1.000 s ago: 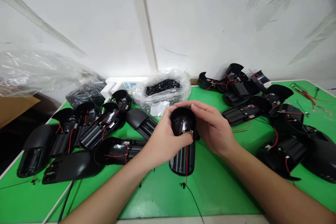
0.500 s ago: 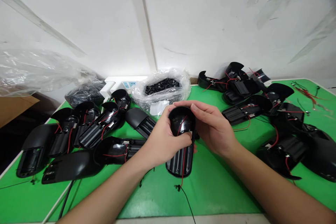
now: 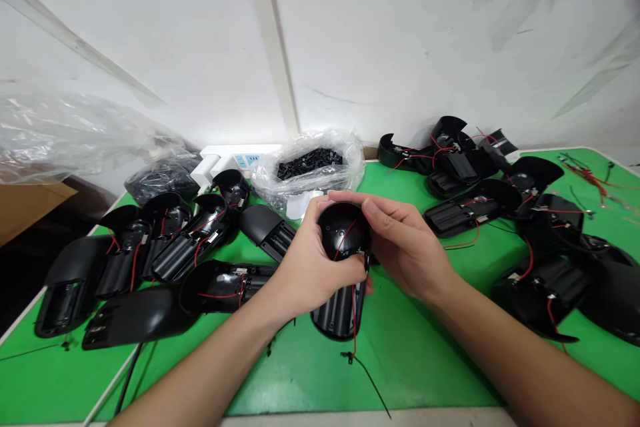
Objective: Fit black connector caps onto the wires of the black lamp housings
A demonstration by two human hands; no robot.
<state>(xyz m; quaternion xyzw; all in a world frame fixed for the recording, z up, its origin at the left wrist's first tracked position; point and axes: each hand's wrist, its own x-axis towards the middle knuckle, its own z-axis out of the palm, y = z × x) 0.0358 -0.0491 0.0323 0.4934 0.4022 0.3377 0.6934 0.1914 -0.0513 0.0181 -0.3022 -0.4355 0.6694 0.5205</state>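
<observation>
A black plastic housing (image 3: 336, 313) with a rounded cup at its top is held above the green table, cup opening upward. My left hand (image 3: 320, 260) wraps round its left side, the thumb pressed inside below the cup. Fingers of my right hand (image 3: 405, 240) curl round the top right rim, with the thumb on the edge. A red wire (image 3: 355, 320) runs down out of the housing to a small black part (image 3: 347, 356), from which a thin black wire trails over the table.
Similar black housings lie at the left (image 3: 135, 317) and right (image 3: 543, 287) of the green table (image 3: 300, 387). Behind my hands sits a clear bag (image 3: 350, 173) of small black parts, beside a white power strip (image 3: 213, 163). Loose red wires (image 3: 590, 180) lie far right.
The housing has tilted slightly, its lower end shifting left. The small black part and its wire have swung a little to the right. Both hands keep their hold.
</observation>
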